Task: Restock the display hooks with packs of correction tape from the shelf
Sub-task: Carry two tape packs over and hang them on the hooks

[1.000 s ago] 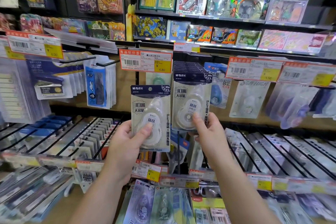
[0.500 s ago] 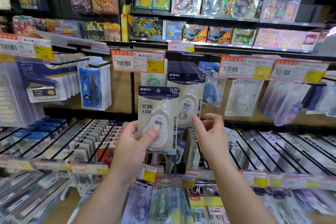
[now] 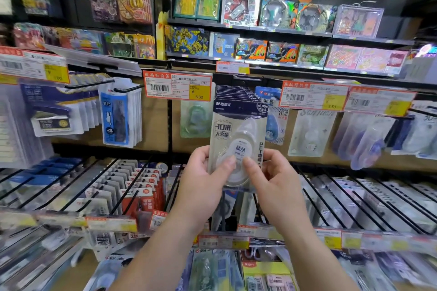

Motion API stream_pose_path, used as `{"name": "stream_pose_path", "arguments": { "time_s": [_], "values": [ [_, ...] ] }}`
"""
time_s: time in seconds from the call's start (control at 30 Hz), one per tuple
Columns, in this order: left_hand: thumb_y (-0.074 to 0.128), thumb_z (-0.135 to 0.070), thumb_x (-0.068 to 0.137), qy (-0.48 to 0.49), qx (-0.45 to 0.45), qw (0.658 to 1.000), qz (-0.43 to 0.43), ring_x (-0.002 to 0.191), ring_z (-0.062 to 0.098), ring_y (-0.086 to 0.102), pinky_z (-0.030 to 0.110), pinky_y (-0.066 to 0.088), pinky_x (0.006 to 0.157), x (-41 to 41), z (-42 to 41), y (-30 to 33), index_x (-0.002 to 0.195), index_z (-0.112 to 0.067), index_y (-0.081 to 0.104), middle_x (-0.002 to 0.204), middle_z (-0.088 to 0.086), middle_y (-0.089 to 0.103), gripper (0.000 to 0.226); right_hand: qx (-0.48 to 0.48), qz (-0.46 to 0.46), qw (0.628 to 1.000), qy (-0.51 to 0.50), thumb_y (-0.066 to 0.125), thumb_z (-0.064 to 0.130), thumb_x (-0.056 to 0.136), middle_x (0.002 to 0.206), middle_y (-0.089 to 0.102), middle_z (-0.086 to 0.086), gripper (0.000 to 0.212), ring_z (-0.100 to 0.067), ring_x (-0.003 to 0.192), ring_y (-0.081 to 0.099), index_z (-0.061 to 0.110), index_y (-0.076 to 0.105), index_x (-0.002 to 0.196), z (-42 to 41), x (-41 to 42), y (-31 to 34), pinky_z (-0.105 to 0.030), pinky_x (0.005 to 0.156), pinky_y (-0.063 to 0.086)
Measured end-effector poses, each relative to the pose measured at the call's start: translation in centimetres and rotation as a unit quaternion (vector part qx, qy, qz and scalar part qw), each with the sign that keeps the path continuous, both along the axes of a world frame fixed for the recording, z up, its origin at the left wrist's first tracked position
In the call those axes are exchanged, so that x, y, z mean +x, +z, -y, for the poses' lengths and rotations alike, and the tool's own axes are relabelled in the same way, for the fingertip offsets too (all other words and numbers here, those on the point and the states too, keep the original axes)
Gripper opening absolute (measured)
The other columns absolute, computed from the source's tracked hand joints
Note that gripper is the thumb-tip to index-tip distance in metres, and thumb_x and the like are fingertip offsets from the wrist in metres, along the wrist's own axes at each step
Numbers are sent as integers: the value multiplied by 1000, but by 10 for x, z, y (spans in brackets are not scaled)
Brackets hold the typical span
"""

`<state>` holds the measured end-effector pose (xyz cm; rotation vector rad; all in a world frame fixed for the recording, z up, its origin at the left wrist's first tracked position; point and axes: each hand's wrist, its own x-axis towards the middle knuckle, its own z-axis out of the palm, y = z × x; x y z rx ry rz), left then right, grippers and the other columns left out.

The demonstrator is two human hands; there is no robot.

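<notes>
Head view: crowded stationery shelves (image 3: 307, 231).

left hand (image 3: 203, 177): bare, no glove, ring or watch in view | right hand (image 3: 272, 179): bare, likewise unadorned | forearms: both bare right down to the bottom edge of the view, no sleeve or cuff showing | fingers (image 3: 228, 163): nails short and plain, unpainted
</notes>
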<state>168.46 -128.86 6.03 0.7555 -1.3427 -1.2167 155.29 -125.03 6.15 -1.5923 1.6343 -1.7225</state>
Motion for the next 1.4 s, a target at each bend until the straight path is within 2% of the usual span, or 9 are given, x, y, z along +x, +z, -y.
{"name": "stream_pose_path", "arguments": {
  "time_s": [0.23, 0.53, 0.63, 0.73, 0.87, 0.93, 1.07, 1.3, 1.4],
  "values": [
    [69, -27, 91, 10, -7, 1000, 22, 98, 12, 72, 42, 57, 90, -7, 7, 5, 113, -31, 58, 106, -6, 74, 25, -19, 0, 1000, -5, 65, 38, 90, 58, 50, 11, 8, -2, 52, 43, 33, 59, 89, 9, -8, 4, -15, 50, 37],
    [69, -24, 91, 8, 6, 1000, -3, 98, 15, 72, 43, 58, 89, -6, 7, 1, 114, -26, 59, 106, -2, 75, 26, -12, -1, 1000, 15, 63, 42, 89, 65, 59, 3, 12, -6, 56, 47, 31, 61, 91, 11, -7, 0, -26, 55, 43],
    [68, -23, 91, 1, 12, 1000, -8, 98, 15, 73, 43, 58, 89, -6, 8, 0, 115, -25, 58, 106, -2, 75, 27, -11, 8, 1000, 20, 64, 41, 89, 63, 60, 6, 11, -3, 54, 49, 31, 61, 93, 13, -7, -2, -20, 52, 42],
    [70, -24, 90, 26, -5, 1000, 9, 94, 8, 72, 37, 60, 85, -7, 10, -2, 113, -30, 56, 106, -5, 74, 28, -8, 3, 1000, 9, 65, 41, 89, 63, 58, 9, 10, -1, 53, 47, 35, 59, 94, 16, -9, -3, -19, 51, 42],
    [75, -36, 84, 115, -55, 988, 87, 86, -2, 65, 19, 56, 74, -6, 13, -8, 107, -42, 51, 104, -14, 67, 34, 18, -30, 999, -31, 67, 50, 85, 79, 65, 5, 27, -10, 69, 60, 38, 50, 103, 19, -13, -9, -28, 62, 49],
    [76, -39, 82, 136, -68, 982, 111, 83, -1, 63, 13, 53, 69, -6, 14, -11, 102, -44, 50, 103, -15, 65, 33, 36, -59, 996, -50, 65, 52, 84, 83, 64, 8, 36, -7, 73, 60, 35, 48, 110, 19, -15, -12, -23, 61, 48],
    [77, -43, 80, 165, -74, 973, 142, 82, -1, 63, 9, 49, 64, -9, 18, -14, 109, -38, 54, 105, -14, 65, 38, 30, -77, 994, -66, 64, 51, 86, 85, 62, 13, 36, -1, 72, 58, 32, 49, 113, 23, -17, -16, -18, 58, 42],
    [76, -43, 81, 176, -71, 970, 155, 87, 3, 63, 23, 56, 73, -11, 23, -16, 112, -37, 54, 110, -12, 64, 38, 28, -98, 992, -73, 63, 51, 87, 89, 62, 14, 41, -1, 78, 59, 28, 51, 118, 30, -20, -17, -23, 64, 48],
    [75, -41, 82, 178, -70, 969, 153, 88, 5, 63, 24, 55, 72, -11, 24, -15, 110, -38, 53, 110, -12, 64, 36, 30, -99, 992, -66, 62, 53, 87, 90, 62, 13, 43, -2, 80, 58, 26, 51, 120, 32, -20, -17, -25, 65, 47]
  ]
}}
